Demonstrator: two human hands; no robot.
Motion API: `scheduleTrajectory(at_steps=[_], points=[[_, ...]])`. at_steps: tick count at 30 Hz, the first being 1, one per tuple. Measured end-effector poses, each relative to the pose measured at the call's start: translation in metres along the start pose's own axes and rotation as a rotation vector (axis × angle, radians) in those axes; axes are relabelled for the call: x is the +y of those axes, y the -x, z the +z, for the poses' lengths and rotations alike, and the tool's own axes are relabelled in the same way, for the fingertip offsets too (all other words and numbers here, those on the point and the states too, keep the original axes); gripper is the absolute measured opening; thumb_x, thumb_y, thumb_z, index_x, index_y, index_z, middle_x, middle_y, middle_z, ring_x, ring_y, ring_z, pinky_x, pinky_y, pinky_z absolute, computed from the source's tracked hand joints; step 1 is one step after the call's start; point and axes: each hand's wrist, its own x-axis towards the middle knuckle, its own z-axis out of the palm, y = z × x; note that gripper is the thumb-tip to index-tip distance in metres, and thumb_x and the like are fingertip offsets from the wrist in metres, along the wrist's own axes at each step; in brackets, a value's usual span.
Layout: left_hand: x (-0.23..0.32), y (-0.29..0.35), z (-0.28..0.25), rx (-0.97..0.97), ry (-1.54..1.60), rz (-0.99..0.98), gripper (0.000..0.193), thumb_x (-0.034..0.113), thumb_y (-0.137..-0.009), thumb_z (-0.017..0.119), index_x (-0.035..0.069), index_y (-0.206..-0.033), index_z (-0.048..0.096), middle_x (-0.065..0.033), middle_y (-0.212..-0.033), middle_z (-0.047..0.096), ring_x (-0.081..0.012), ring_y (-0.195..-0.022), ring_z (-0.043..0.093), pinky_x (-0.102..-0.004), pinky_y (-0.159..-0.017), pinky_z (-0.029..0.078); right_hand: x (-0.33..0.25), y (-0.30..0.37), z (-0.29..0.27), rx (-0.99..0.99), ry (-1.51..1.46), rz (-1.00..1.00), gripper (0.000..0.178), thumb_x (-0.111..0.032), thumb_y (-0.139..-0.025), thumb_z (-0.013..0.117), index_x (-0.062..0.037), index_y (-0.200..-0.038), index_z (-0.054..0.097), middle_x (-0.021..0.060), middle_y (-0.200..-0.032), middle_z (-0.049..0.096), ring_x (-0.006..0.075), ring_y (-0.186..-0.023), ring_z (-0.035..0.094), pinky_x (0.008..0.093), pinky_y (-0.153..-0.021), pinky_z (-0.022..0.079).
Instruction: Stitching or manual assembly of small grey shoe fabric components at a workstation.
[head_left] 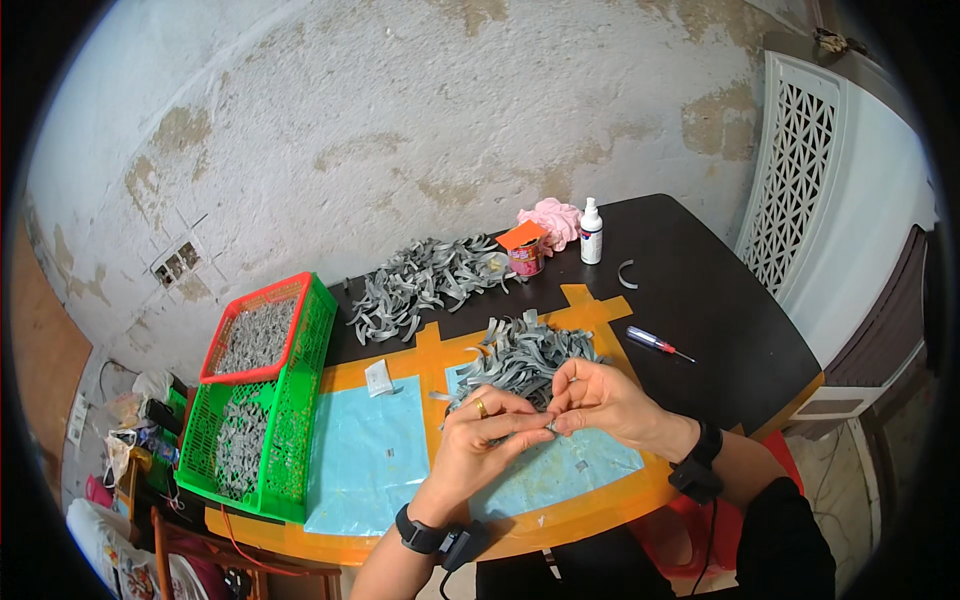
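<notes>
My left hand point(478, 442), with a ring on one finger, and my right hand point(612, 408) meet above the near edge of the table. Between their fingertips is a small grey piece point(551, 426), pinched from both sides. Fingers cover most of it, so its exact kind is hard to make out. Just beyond my hands lies a heap of grey curved strips point(528, 352) on a light blue sheet point(575, 462). Farther back, a larger pile of similar strips point(425, 285) spreads over the dark tabletop point(665, 235).
On the left, a red basket point(300, 335) sits on a green basket point(290, 480); both hold small grey pieces. A second blue sheet point(365, 455) bears a white packet point(379, 379). Rightward lie a screwdriver point(655, 341), a white bottle point(591, 238), a tin point(526, 258) and pink cloth point(556, 221).
</notes>
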Motion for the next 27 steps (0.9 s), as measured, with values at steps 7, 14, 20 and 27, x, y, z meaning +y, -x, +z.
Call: scheduleTrajectory(at_steps=[7, 14, 20, 27], points=[[-0.004, 0.002, -0.0013, -0.032, 0.046, 0.014, 0.018, 0.01, -0.07, 0.08, 0.008, -0.088, 0.075, -0.0034, -0.082, 0.067, -0.0177, -0.074, 0.061, -0.0291, -0.066, 0.05, 0.0003, 0.0005, 0.0029, 0.015, 0.019, 0.03, 0.027, 0.0, -0.085, 0.066, -0.0011, -0.104, 0.047, 0.01, -0.09, 0.063, 0.0138, -0.08, 0.061, 0.0263, -0.072, 0.049], [-0.0031, 0.0007, -0.0005, -0.045, 0.047, 0.032, 0.021, 0.004, -0.069, 0.081, 0.005, -0.089, 0.074, -0.005, -0.085, 0.068, -0.0158, -0.077, 0.063, -0.0271, -0.064, 0.051, 0.0029, -0.0001, 0.0004, 0.006, -0.022, 0.019, 0.026, 0.0, -0.086, 0.065, -0.0006, -0.105, 0.047, 0.01, -0.091, 0.064, 0.014, -0.079, 0.061, 0.0262, -0.073, 0.049], [-0.0021, 0.0014, -0.0008, -0.044, 0.05, 0.022, 0.021, 0.0, -0.071, 0.078, 0.004, -0.091, 0.073, -0.0059, -0.086, 0.067, -0.015, -0.077, 0.064, -0.0261, -0.064, 0.052, 0.001, -0.0004, -0.0023, -0.021, -0.02, 0.027, 0.028, 0.0, -0.087, 0.064, 0.0001, -0.108, 0.046, 0.0111, -0.093, 0.064, 0.0152, -0.082, 0.063, 0.0265, -0.076, 0.05], [-0.001, 0.0006, -0.0021, -0.053, 0.058, 0.001, 0.02, -0.001, -0.073, 0.076, 0.003, -0.092, 0.072, -0.0065, -0.084, 0.067, -0.0144, -0.075, 0.063, -0.026, -0.063, 0.052, 0.0018, -0.0006, -0.0035, -0.025, -0.016, 0.025, 0.031, 0.0, -0.086, 0.065, 0.0, -0.11, 0.046, 0.0121, -0.096, 0.064, 0.0161, -0.085, 0.063, 0.0278, -0.078, 0.051]])
